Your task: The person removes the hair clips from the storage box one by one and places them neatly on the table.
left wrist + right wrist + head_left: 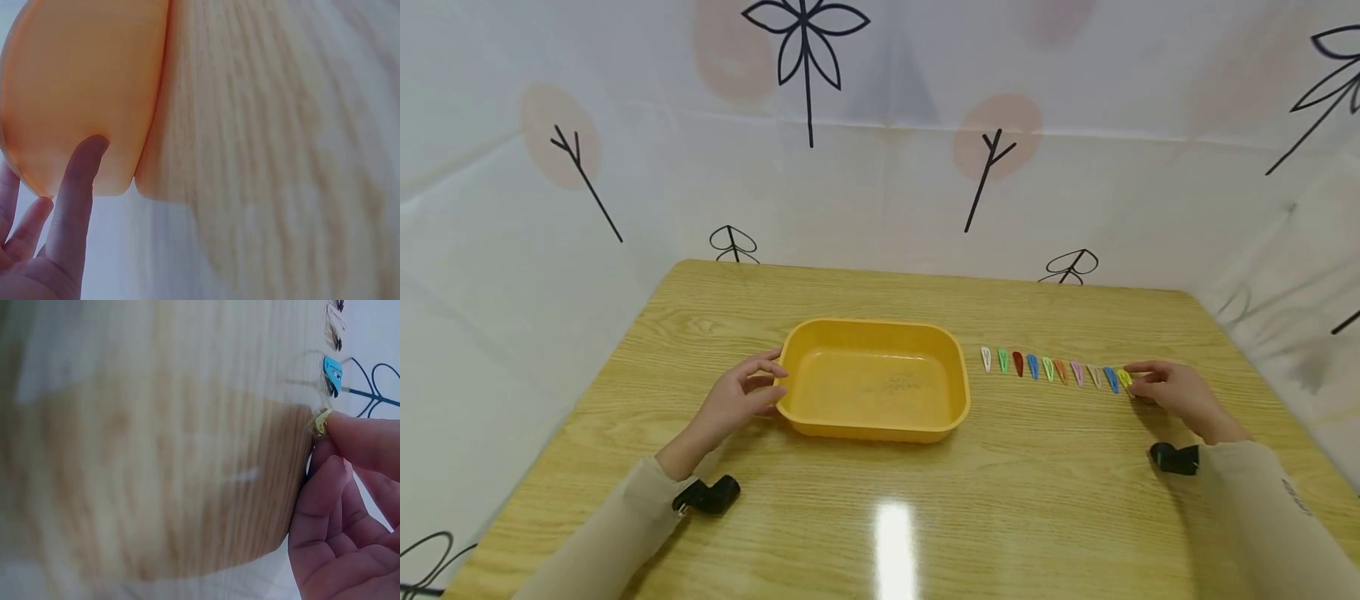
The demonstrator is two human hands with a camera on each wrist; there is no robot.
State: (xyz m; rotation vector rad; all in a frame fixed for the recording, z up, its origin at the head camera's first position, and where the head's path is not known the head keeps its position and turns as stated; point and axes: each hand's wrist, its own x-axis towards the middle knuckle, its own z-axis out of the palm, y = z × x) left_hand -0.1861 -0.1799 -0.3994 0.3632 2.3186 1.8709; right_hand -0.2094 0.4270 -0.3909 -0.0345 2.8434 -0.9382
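Note:
A yellow plastic basin (872,392) stands on the wooden table, its inside bare. At its left end my left hand (741,392) touches the rim and outer wall with loosely extended fingers; in the left wrist view a fingertip (94,145) lies against that wall. To the basin's right runs a slanting row of snap hair clips in several colours, from a white clip (987,359) to a yellow hair clip (1124,378) at the right end. My right hand (1180,396) pinches this yellow clip between thumb and finger, close to the tabletop. Beside it lies a blue clip (333,374).
A red clip (1018,363) and an orange clip (1061,371) lie within the row. The wooden table (820,533) reaches back to a white patterned cloth (887,192). Black wrist cameras (715,495) sit below each sleeve cuff, just over the table.

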